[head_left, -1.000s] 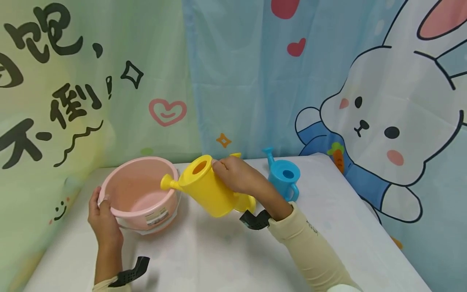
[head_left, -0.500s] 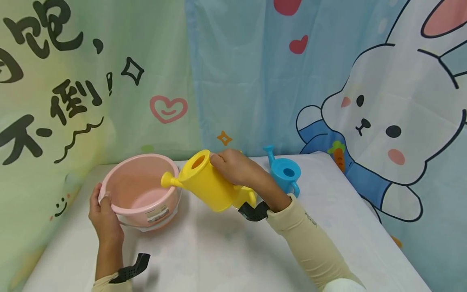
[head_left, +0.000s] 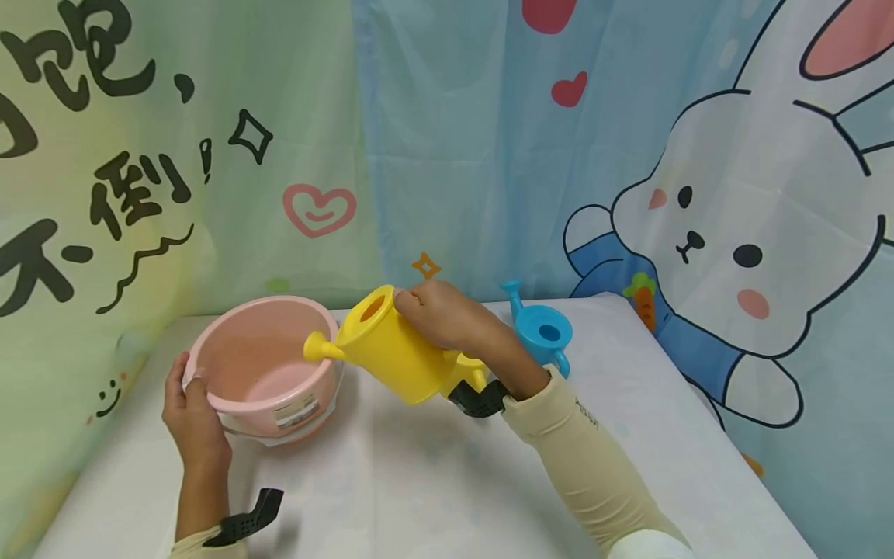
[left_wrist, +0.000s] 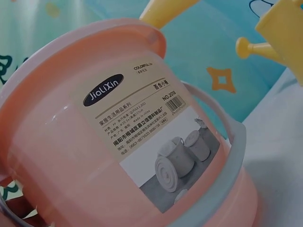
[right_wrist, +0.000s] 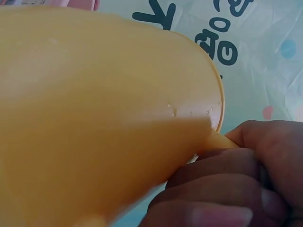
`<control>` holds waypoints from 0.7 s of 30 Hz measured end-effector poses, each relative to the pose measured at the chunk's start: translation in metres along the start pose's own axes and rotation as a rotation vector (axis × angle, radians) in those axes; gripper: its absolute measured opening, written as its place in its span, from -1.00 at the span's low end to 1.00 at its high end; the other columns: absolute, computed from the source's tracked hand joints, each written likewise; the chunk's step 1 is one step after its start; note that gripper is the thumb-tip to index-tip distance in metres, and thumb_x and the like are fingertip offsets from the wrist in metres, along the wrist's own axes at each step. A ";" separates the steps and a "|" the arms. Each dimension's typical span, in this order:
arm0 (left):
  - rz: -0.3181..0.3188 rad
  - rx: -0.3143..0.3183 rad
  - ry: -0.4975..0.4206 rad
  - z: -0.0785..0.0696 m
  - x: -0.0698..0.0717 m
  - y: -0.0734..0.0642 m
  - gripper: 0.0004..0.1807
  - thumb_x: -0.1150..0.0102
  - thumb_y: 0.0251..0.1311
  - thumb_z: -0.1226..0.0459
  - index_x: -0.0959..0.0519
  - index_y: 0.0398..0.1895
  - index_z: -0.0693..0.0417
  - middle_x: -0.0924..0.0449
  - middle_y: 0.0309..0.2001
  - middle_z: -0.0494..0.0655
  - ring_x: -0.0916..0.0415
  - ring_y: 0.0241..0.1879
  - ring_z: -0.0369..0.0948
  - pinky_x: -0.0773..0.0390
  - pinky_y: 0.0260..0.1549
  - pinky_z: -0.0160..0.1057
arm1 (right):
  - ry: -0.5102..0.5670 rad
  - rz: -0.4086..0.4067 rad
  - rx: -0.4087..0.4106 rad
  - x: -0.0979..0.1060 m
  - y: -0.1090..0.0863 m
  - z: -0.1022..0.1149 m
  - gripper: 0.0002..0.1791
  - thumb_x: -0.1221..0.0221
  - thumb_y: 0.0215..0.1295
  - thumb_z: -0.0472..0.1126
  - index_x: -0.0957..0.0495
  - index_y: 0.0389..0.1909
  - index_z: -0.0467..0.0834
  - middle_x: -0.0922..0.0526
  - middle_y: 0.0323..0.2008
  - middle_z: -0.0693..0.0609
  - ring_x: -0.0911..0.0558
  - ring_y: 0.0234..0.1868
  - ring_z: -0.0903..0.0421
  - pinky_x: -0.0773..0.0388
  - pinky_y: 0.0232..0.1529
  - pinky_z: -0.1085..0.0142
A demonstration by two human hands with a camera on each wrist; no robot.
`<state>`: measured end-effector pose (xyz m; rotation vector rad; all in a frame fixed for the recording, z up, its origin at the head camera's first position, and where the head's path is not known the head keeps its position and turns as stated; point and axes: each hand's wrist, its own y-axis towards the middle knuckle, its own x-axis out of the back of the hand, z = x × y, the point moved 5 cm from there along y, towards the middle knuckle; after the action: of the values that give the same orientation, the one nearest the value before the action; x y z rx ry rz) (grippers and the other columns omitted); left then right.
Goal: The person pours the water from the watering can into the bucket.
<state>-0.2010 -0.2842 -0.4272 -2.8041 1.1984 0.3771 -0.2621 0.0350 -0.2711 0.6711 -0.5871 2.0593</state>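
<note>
One pink bucket (head_left: 253,421), left hand (head_left: 195,419) gripping; two yellow watering cans (head_left: 391,353), right hand (head_left: 445,314) gripping one; one blue can (head_left: 543,335).

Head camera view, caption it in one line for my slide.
Right hand holds a yellow watering can tilted toward a pink bucket gripped by the left hand.

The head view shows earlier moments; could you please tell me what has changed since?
Since the first picture, the right hand has lifted the held yellow watering can slightly and tipped it a little further toward the pink bucket. Nothing was grasped or released. The left hand still holds the pink bucket; the blue watering can stayed put.
</note>
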 end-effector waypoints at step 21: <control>-0.028 -0.030 0.005 -0.001 0.001 0.000 -0.52 0.15 0.42 0.21 -0.37 0.39 -0.04 -0.19 0.44 -0.12 -0.21 0.34 -0.21 -0.23 0.31 -0.30 | -0.102 0.013 0.053 0.006 0.009 0.011 -0.45 0.30 0.53 0.01 -0.48 -0.47 -0.24 -0.54 -0.55 -0.07 -0.57 -0.56 0.03 -0.57 -0.49 0.30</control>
<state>-0.2002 -0.2848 -0.4267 -2.8454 1.1629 0.3903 -0.2696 0.0271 -0.2605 0.8094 -0.5981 2.0684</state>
